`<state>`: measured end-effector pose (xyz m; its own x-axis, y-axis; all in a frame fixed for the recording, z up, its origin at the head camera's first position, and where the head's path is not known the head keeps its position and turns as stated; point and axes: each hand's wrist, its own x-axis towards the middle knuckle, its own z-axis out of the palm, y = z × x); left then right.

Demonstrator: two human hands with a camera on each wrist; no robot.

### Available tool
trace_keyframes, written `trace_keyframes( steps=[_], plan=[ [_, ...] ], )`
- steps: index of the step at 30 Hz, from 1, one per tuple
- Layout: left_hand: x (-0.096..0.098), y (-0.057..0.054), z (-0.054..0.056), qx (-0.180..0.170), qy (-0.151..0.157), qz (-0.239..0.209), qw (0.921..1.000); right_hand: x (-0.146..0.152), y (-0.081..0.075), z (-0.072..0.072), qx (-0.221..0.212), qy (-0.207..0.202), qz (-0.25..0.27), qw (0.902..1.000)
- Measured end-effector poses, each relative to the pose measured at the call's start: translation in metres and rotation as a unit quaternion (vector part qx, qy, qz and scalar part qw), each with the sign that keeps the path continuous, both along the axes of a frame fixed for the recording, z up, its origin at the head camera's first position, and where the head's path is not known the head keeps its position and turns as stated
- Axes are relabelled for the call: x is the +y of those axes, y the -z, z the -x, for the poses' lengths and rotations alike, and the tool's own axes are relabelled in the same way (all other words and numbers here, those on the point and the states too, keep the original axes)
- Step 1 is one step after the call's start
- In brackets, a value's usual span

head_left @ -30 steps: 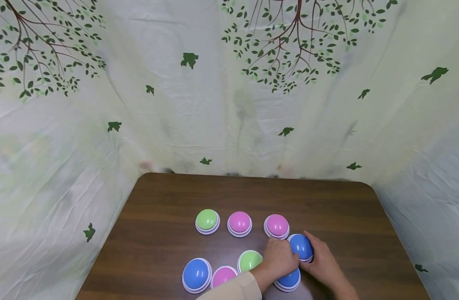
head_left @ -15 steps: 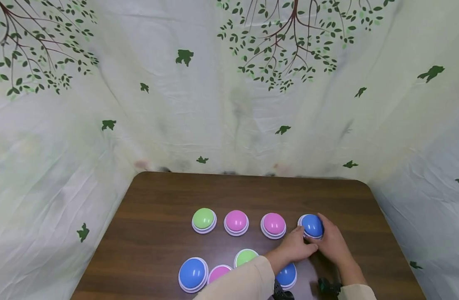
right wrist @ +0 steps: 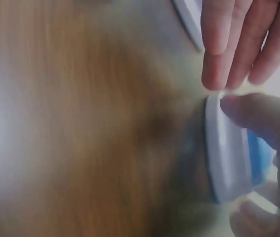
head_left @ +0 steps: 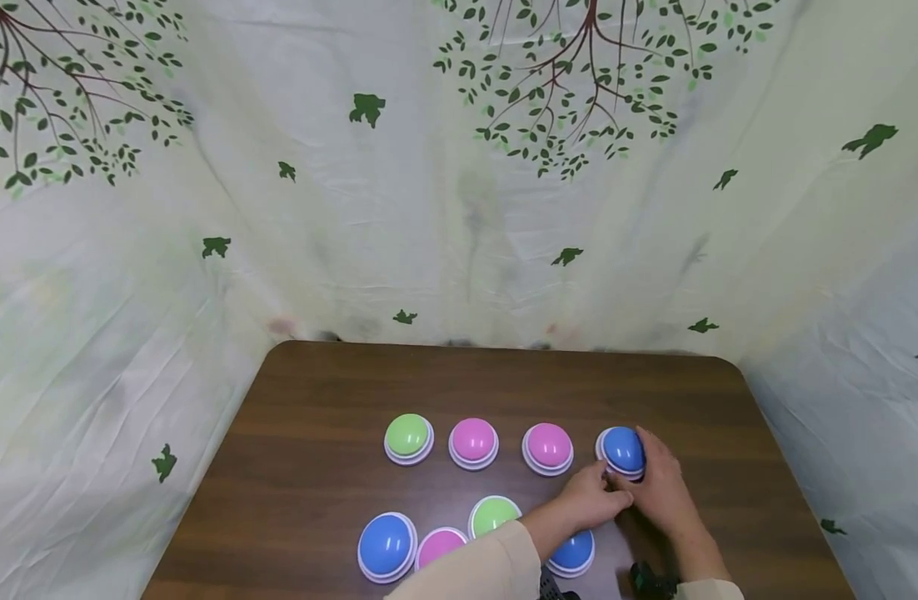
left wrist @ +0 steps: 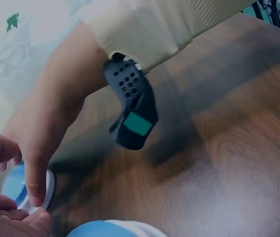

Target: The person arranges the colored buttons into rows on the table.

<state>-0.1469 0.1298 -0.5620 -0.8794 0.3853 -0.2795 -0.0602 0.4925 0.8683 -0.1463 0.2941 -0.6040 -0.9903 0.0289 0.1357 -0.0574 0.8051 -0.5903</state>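
Observation:
In the head view, a blue dome push button (head_left: 623,449) with a white base stands at the right end of the far row. My right hand (head_left: 663,492) grips it, fingers along its right side and thumb (right wrist: 256,111) against the base. My left hand (head_left: 590,498) is at its near left, fingertips by the base. In the right wrist view the left hand's fingers (right wrist: 228,44) look fairly straight; whether they touch the base is unclear. Beside it in the row sit a pink push button (head_left: 547,448), another pink one (head_left: 473,442) and a green one (head_left: 408,437).
The near row on the wooden table (head_left: 331,400) has a blue button (head_left: 386,547), a pink button (head_left: 440,546), a green button (head_left: 492,514) and another blue button (head_left: 572,552). My left sleeve (head_left: 481,567) partly covers this row. A leaf-printed cloth (head_left: 429,208) hangs behind.
Both hands and the blue button have moved away from me and slightly right, from behind the near blue button to the far row's end. Over the last half second, little has moved.

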Motion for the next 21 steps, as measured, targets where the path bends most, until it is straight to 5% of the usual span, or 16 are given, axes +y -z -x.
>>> trace_keyframes(
  steps=[3, 8, 12, 14, 17, 21],
  plan=[
    [-0.012, -0.006, -0.006, 0.027, 0.014, 0.001, 0.9995, -0.012, -0.004, -0.01, 0.078, 0.015, -0.014, 0.9968],
    [-0.059, -0.013, -0.026, 0.084, 0.027, -0.056, 0.9945, -0.055, -0.01, -0.032, 0.224, 0.006, -0.023, 0.9743],
    [-0.118, -0.007, -0.051, 0.208, 0.026, -0.05, 0.9766, -0.109, -0.014, -0.057, 0.254, -0.051, -0.034, 0.9652],
    [-0.151, -0.001, -0.065, 0.277, 0.004, -0.018, 0.9606, -0.137, -0.013, -0.07, 0.254, -0.091, -0.048, 0.9618],
    [-0.198, 0.01, -0.087, 0.369, -0.068, 0.038, 0.9264, -0.177, -0.01, -0.082, 0.258, -0.157, -0.087, 0.9493],
    [-0.252, 0.025, -0.11, 0.418, -0.191, 0.134, 0.8779, -0.223, -0.011, -0.088, 0.216, -0.219, -0.128, 0.9428]
  ],
)
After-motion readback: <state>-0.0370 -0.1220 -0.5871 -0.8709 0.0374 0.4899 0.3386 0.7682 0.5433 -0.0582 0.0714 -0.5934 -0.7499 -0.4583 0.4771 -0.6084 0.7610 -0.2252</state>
